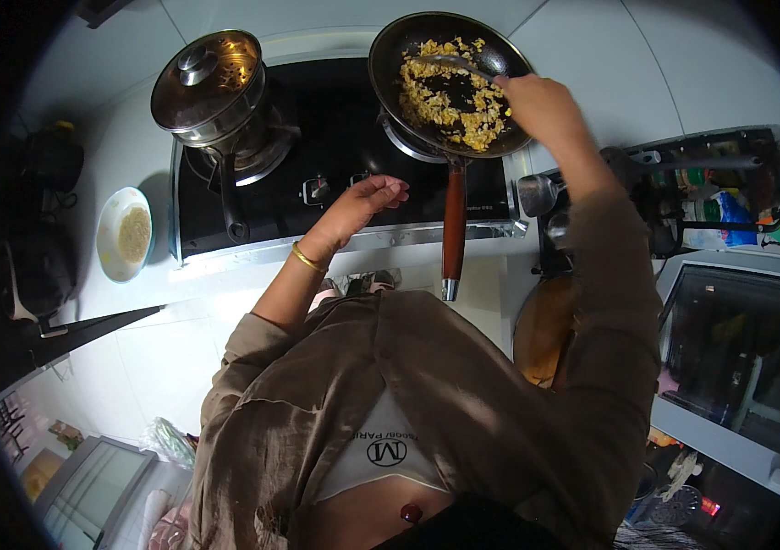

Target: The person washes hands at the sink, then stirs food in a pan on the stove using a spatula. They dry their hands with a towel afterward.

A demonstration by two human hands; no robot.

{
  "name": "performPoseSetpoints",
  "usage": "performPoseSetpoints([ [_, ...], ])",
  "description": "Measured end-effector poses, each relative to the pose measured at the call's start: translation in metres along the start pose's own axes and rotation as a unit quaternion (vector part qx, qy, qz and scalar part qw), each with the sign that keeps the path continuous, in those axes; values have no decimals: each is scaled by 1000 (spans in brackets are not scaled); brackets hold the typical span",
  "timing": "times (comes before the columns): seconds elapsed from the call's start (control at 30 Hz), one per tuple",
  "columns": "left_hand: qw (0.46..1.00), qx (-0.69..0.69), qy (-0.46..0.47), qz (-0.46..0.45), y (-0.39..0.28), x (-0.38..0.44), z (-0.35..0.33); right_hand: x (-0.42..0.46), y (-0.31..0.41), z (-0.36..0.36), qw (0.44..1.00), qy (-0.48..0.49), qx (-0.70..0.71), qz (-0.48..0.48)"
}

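Observation:
My right hand (540, 106) is closed around the handle of a metal spoon or spatula (455, 63), whose head rests among crumbled scrambled egg (476, 124) in a dark frying pan (514, 62). The pan sits over the right burner of a black glass gas hob (335, 103), its reddish wooden handle (454, 227) pointing towards me. My left hand (380, 192), with a gold bangle at the wrist, hovers over the hob's front near the knobs, fingers loosely curled and holding nothing. A lidded steel pot (208, 89) is on the left burner.
A bowl (124, 234) of pale grains stands left of the hob. The pot's black handle (228, 199) juts towards the counter edge. To the right are a metal turner (536, 196), a rack with packets (734, 213), and a round wooden board (545, 330).

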State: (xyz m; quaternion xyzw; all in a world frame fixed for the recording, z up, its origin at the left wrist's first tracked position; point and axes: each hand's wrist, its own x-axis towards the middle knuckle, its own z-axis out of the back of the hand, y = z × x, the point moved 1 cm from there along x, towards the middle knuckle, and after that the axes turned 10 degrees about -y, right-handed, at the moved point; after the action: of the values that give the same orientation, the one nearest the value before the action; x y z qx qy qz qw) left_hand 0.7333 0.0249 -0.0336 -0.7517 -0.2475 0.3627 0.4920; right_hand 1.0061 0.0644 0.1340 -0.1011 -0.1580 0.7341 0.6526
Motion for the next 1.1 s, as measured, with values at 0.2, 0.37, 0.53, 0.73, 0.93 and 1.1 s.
performPoseSetpoints([
  [0.2, 1000, -7, 1, -6, 9, 4, 5, -22, 29, 0, 992, 80, -23, 91],
  [0.37, 1000, -9, 1, 2, 5, 2, -1, -6, -23, 4, 996, 59, -47, -49],
  [0.53, 1000, 13, -13, 10, -10, 0, 1, 20, -13, -54, 998, -2, 42, -46],
  [0.73, 1000, 4, -9, 2, 3, 2, 5, -5, 0, 4, 999, 40, -7, 37],
  [0.93, 1000, -1, 0, 12, -2, 2, -1, 26, -10, -28, 996, -9, 37, -83],
  [1.1, 1000, 6, -15, 8, -10, 1, 5, -6, 4, -4, 999, 23, 27, 21],
])
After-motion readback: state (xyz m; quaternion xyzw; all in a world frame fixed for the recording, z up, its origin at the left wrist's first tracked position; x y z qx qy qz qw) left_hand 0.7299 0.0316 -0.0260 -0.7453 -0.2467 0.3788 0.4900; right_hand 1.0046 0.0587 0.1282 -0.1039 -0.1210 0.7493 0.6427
